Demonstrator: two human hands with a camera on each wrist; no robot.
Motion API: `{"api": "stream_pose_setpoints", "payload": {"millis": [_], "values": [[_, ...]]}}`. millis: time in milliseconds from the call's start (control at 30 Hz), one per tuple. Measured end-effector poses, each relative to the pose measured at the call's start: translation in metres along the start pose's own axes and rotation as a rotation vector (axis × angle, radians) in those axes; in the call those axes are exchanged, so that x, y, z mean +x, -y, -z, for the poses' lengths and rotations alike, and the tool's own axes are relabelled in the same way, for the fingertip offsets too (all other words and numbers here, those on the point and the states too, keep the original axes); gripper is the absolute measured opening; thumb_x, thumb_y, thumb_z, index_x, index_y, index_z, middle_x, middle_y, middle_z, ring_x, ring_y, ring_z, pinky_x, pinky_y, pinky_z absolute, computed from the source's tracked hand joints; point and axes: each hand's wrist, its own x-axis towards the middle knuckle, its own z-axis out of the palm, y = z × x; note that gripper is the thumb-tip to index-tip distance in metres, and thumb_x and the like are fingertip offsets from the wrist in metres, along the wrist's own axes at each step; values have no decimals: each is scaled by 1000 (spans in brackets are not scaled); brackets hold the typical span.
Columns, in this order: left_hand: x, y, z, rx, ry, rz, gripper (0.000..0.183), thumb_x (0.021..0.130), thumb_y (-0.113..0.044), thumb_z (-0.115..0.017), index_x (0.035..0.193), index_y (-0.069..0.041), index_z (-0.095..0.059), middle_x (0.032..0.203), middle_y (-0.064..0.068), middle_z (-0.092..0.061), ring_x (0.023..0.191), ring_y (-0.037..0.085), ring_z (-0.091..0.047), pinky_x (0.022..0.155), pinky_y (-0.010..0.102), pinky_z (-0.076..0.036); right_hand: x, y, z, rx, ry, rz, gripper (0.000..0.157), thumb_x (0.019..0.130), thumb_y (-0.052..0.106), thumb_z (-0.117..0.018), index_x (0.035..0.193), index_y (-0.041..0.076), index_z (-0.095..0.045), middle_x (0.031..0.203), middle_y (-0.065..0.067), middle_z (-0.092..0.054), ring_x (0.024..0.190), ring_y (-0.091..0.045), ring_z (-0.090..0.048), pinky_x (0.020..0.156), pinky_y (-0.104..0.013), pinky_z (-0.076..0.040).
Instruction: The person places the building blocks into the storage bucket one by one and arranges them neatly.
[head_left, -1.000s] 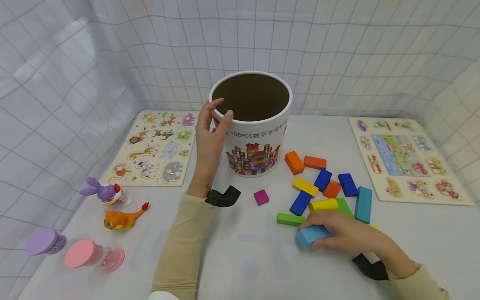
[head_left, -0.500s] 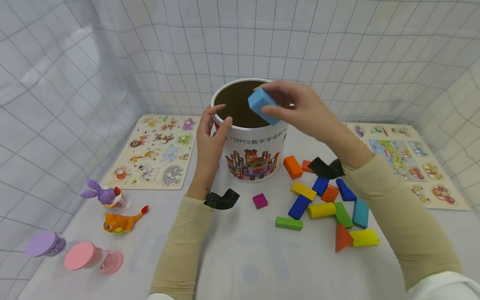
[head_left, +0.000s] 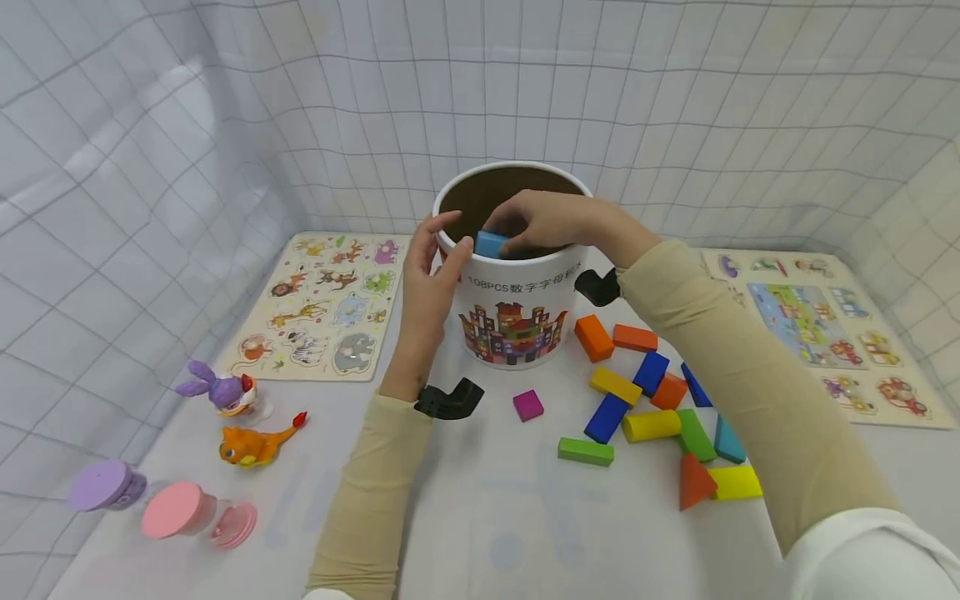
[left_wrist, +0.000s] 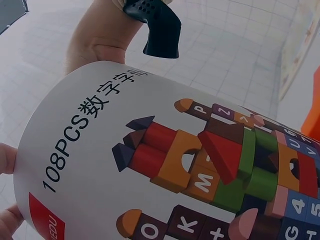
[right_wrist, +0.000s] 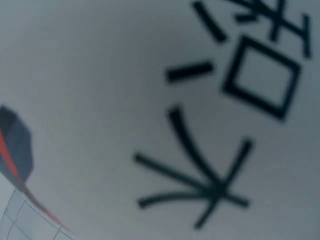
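Observation:
A large white bucket (head_left: pixel 480 298) with a printed castle of blocks stands upright toward the back of the table. My left hand (head_left: pixel 427 292) grips its rim on the left, thumb on the near side and fingers bent over the edge. Inside the bucket's mouth, just behind the near rim, my right hand (head_left: pixel 551 218) pinches a light blue block (head_left: pixel 491 244) between thumb and fingers. The left wrist view shows the bucket's printed wall (left_wrist: pixel 90 150) with fingertips (left_wrist: pixel 6 159) at its edge. Only the bucket's lettered wall (right_wrist: pixel 100 100) fills the right wrist view. The bucket's bottom is hidden.
Several coloured blocks, including a yellow cylinder (head_left: pixel 651 426) and a red triangular block (head_left: pixel 696 482), lie right of the bucket. A magenta block (head_left: pixel 528 406) lies in front. Puzzle boards (head_left: pixel 386 321) (head_left: pixel 817 383) flank it. Toy figures (head_left: pixel 251 446) and a pink-lidded cup (head_left: pixel 176 509) are left.
My right hand has lifted the light blue block from the table on the right, carried it up and left, and lowered it into the bucket's mouth. My left hand stays on the rim.

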Motion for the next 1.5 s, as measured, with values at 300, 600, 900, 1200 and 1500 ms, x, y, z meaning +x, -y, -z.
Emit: {"api": "stream_pose_setpoints", "payload": {"millis": [300, 600, 900, 1200, 1500], "values": [[2, -8, -5, -7, 37, 6, 40, 87, -15, -52, 124, -3, -45, 141, 6, -27, 125, 12, -29, 76, 25, -40, -7, -4, -1, -13, -159, 115, 32, 87, 17, -56, 118, 10, -55, 105, -1, -61, 97, -11, -55, 88, -27, -42], [18, 16, 1, 16, 42, 15, 38, 87, -24, -54, 124, -17, -50, 138, -7, -33, 129, 16, -25, 99, 37, -33, -76, 29, -39, 407, -743, 362, 25, 86, -1, -52, 109, -9, -55, 108, -17, -58, 101, -19, -56, 88, -29, -44], [20, 13, 0, -26, 102, 21, 39, 87, -17, -51, 125, -10, -47, 137, -2, -34, 120, 20, -39, 91, 34, -37, -156, -24, -128, 285, -518, 172, 39, 85, 10, -58, 123, 12, -51, 114, -3, -57, 105, -14, -54, 83, -30, -47], [22, 12, 1, -54, 132, 37, 37, 87, -16, -51, 123, -12, -49, 137, -3, -36, 111, 14, -47, 85, 31, -37, -173, -53, -197, -174, -269, -122, 43, 77, 25, -68, 119, 21, -57, 106, 6, -55, 93, -8, -50, 79, -26, -48], [28, 18, 0, -85, 139, 12, 37, 85, -19, -52, 122, -14, -51, 135, -4, -37, 118, 23, -42, 89, 34, -35, -171, -52, -206, -181, -235, -121, 29, 77, 21, -68, 106, 20, -63, 92, 13, -55, 76, -1, -49, 69, -16, -46]]}}
